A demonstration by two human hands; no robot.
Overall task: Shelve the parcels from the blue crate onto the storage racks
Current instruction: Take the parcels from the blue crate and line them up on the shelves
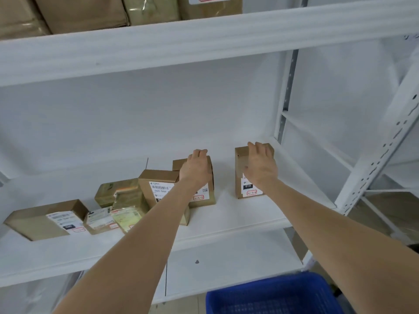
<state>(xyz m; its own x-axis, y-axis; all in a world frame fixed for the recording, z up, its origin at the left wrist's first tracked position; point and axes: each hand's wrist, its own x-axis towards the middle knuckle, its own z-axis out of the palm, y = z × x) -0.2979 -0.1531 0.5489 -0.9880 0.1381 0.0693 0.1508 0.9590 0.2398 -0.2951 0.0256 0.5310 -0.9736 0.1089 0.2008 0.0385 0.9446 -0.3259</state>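
Two upright cardboard parcels stand on the white middle shelf (238, 214). My left hand (196, 169) lies over the top of the left parcel (207, 193), fingers curled on its upper edge. My right hand (260, 165) grips the top of the right parcel (240, 166), which stands alone near the rack's right end and shows a white label with "010". The blue crate (272, 295) sits low at the bottom right, below the shelf; its contents are not visible.
More parcels fill the shelf's left part: a labelled box (156, 184), a taped brown bundle (113, 191), flat packets (122, 217) and a long box (38, 220). Large cartons (90, 12) sit on the upper shelf. A perforated white upright (385, 150) bounds the right side.
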